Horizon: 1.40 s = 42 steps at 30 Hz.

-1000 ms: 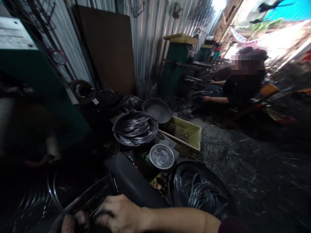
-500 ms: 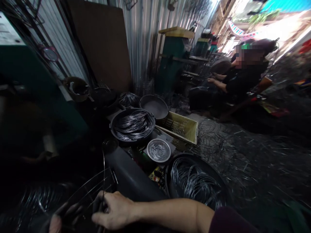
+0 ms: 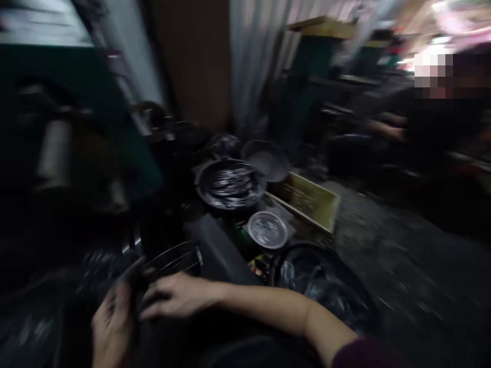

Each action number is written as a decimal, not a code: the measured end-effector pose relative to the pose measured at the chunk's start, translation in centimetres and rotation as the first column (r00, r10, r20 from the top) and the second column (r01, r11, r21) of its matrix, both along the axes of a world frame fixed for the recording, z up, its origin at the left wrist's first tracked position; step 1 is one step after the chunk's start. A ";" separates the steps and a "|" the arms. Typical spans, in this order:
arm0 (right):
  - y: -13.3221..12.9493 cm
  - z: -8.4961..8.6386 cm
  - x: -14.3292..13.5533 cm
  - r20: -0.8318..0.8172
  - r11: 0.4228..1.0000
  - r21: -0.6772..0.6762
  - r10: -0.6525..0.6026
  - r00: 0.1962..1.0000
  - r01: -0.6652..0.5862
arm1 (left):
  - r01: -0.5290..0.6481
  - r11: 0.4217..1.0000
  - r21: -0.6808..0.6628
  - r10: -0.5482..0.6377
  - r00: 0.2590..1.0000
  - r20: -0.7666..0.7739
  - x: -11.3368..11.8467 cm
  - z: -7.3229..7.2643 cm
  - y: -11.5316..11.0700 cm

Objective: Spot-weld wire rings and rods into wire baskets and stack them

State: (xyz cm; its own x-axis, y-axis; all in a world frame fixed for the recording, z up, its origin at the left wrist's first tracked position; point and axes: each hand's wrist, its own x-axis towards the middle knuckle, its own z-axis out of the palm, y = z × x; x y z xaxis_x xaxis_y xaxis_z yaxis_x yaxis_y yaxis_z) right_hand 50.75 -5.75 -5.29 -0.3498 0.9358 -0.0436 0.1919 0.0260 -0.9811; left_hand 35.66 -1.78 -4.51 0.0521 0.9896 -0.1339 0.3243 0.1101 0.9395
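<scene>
The view is blurred by motion. My right hand [image 3: 174, 295] reaches across to the lower left, fingers curled around thin wire rings [image 3: 169, 260]. My left hand [image 3: 111, 327] sits just left of it, low in the frame, fingers closed on the same bundle of wire rings. The rings run up and to the right from both hands. What lies under my hands is dark and cannot be made out.
A black basin of wire rings [image 3: 230, 184] stands ahead, a small metal bowl [image 3: 267, 230] and a yellow crate [image 3: 307, 199] to its right. Another black tub of wire [image 3: 326, 286] sits by my right forearm. A person [image 3: 429, 128] sits at the right.
The camera has swung, shifting the scene right and blurring it. Both hands have risen in the frame and stay on the wire rings; the left hand shows more fully.
</scene>
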 end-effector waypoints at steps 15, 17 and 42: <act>8.5 -3.3 2.2 -0.103 0.850 -0.349 -0.454 0.885 0.395 | 0.464 0.844 0.270 -0.324 0.841 -0.433 -5.5 -10.5 1.7; 9.8 -3.9 2.0 -0.067 0.851 -0.345 -0.444 0.893 0.397 | 0.497 0.827 0.262 -0.351 0.821 -0.451 -4.6 -11.3 2.9; 21.4 1.8 -0.9 -0.145 0.882 -0.183 -0.462 0.875 0.435 | 0.381 0.730 0.568 -0.244 0.921 -0.304 -4.5 -6.0 14.5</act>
State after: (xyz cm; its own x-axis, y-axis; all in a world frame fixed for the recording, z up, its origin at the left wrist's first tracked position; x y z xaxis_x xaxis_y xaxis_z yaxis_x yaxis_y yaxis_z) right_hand 49.86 15.69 -3.53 0.0913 0.9823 -0.1633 -0.0288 -0.1613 -0.9865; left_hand 31.17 12.72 -10.48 0.4136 0.7948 0.4441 0.4184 -0.5991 0.6826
